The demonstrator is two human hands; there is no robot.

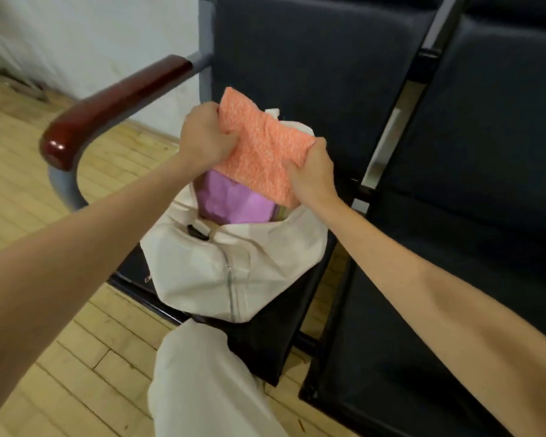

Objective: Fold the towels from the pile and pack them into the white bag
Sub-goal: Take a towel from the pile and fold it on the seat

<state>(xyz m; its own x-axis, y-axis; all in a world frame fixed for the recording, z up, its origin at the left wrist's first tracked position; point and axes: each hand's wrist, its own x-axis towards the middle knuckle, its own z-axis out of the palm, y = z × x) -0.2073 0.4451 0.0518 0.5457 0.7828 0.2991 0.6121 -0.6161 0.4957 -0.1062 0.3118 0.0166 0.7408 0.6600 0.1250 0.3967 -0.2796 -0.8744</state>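
A folded orange towel (262,146) hangs over the open mouth of the white bag (215,266), which sits on a dark chair seat. My left hand (202,137) grips the towel's left edge. My right hand (312,175) grips its lower right corner. Inside the bag lies a purple towel (230,200), partly covered by the orange one. The pile of towels is out of view.
The dark chair (312,74) has a red-brown wooden armrest (114,102) on a grey metal tube at the left. A second dark chair (454,247) stands to the right. My leg in light trousers (208,383) is at the bottom, over a wooden floor (44,310).
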